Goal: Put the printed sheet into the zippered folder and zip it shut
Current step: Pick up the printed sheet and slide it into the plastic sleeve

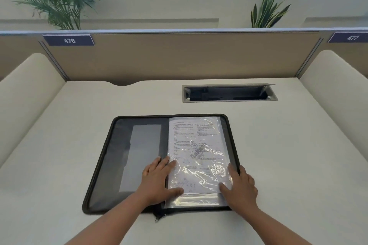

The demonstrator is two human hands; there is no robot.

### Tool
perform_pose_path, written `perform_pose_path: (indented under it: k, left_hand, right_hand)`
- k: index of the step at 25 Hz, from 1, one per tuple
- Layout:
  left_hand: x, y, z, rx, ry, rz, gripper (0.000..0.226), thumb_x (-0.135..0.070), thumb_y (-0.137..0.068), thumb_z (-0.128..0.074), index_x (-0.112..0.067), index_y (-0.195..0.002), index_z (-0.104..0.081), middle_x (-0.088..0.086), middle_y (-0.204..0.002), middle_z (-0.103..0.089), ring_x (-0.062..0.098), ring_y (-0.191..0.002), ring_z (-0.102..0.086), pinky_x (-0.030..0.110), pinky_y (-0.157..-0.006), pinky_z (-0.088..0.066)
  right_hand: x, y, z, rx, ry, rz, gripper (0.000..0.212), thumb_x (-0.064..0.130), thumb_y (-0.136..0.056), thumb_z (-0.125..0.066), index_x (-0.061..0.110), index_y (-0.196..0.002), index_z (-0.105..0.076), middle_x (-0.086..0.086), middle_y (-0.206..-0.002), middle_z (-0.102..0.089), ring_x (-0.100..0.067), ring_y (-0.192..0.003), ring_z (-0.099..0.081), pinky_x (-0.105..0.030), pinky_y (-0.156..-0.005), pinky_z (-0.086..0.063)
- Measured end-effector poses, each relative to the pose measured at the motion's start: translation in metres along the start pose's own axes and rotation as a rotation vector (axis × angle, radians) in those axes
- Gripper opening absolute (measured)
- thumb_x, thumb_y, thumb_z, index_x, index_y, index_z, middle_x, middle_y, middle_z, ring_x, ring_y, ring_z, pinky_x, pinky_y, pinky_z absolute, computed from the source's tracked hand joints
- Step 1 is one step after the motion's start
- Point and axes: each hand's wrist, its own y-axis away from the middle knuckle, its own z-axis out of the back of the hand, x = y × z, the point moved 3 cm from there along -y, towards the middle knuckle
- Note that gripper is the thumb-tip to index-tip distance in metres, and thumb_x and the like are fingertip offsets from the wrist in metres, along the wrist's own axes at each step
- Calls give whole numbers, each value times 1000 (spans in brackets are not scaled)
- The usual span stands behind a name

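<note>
Seemingly sleeved printed sheet point(196, 149), text illegible

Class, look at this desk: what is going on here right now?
A person sits at a study desk with a black zippered folder lying open flat. A printed sheet rests on the folder's right half under a shiny clear sleeve. The left hand presses flat near the folder's spine, and the right hand presses the sleeve's right edge. The folder is not yet closed or zipped; the zip pull hangs at the near edge.
</note>
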Motion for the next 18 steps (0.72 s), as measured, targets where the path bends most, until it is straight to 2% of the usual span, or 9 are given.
perform_pose_path:
  k: [4,6,8,11,14,15,18]
  left_hand:
    - [1,-10,15,56,48,1,100,-88,-72,-48,-47,-157,-15,-18,-169,-4,14,-156,5,48,-122,0]
    - [3,-12,26,70,102,-10,91,-78,-80,-54,-43,-158,-21,-14,-169,-11,17,-157,-4,47,-124,-8]
    - [12,-9,36,6,141,37,83,-67,-86,-60,-38,-157,-27,-8,-168,-20,20,-155,-15,47,-124,-18]
    - [50,6,50,-174,129,366,74,-59,-88,-62,-32,-153,-38,0,-165,-27,27,-151,-21,53,-118,-27]
    - [95,28,57,-235,209,690,61,-59,-81,-59,-29,-133,-47,7,-155,-33,35,-139,-29,54,-107,-32]
    - [106,35,58,-238,234,763,61,-60,-79,-58,-29,-130,-46,8,-150,-33,35,-135,-30,53,-105,-32]
    - [126,48,55,-250,320,864,74,-61,-78,-60,-27,-140,-38,10,-144,-34,36,-131,-32,53,-104,-31]
  right_hand:
    - [7,-10,1,18,24,-10,64,50,-91,-49,46,-152,-29,-6,-169,-11,-31,-149,-16,-50,-115,-29]
    - [8,-9,1,20,19,-8,63,51,-89,-48,48,-150,-32,-6,-169,-11,-31,-149,-15,-50,-114,-29]
    - [7,-10,2,19,15,-1,62,52,-88,-48,49,-149,-34,-5,-169,-12,-30,-148,-16,-49,-114,-29]
    - [6,-13,5,18,12,3,58,53,-89,-49,50,-146,-39,-4,-167,-17,-31,-146,-20,-48,-112,-33]
    - [7,-16,8,20,-11,-7,55,52,-89,-54,50,-144,-44,-3,-166,-20,-32,-145,-23,-48,-109,-36]
    - [7,-17,9,19,-18,-13,55,53,-89,-55,50,-143,-46,-3,-165,-21,-32,-145,-24,-48,-109,-37]
    - [7,-17,9,20,-21,-18,55,54,-88,-57,50,-142,-47,-3,-165,-22,-32,-145,-24,-48,-108,-40]
